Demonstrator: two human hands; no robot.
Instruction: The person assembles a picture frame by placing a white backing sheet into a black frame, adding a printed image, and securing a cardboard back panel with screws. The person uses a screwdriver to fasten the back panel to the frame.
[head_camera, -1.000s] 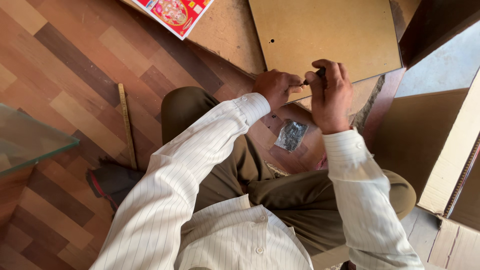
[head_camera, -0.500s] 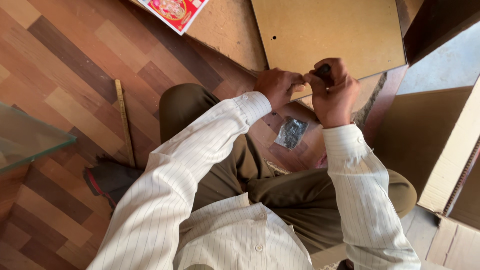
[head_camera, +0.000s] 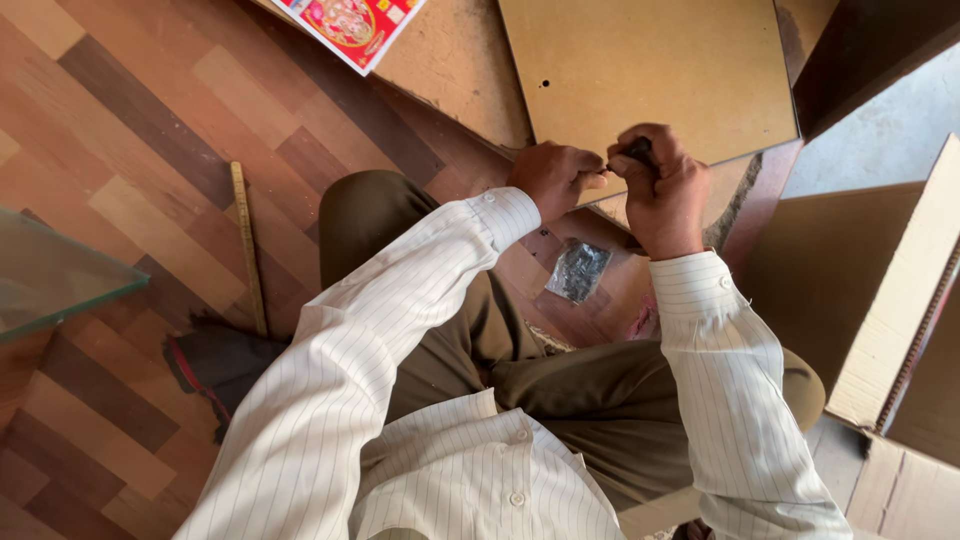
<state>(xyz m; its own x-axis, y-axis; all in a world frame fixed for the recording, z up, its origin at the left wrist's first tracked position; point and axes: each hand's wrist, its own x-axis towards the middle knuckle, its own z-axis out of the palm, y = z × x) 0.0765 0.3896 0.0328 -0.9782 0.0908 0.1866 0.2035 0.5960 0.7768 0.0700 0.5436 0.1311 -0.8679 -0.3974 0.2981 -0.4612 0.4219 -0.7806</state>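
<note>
Over the last moment my two hands have barely shifted — they are staying together at the near edge of the tan board (head_camera: 650, 70), and my view has only drifted a little, so the fiddly work between my fingertips is still going on rather than finished. My right hand (head_camera: 665, 195) is curling shut around a dark tool handle (head_camera: 637, 150), the fingers wrapped tight with only the black end poking out above my knuckles. My left hand (head_camera: 553, 178) is pinching closed just beside it, thumb and forefinger pressing on something very small right at the tool's tip — too small for me to say what it is. The two hands are almost touching. Just below my right hand, on the wooden floor (head_camera: 150, 130), a small clear plastic packet (head_camera: 578, 270) of dark little parts is lying near my knee. Well off to the left of my left hand a yellow ruler (head_camera: 248, 245) is lying on the floor, and to the right of my right hand a cardboard box (head_camera: 890, 310) is standing open.
</note>
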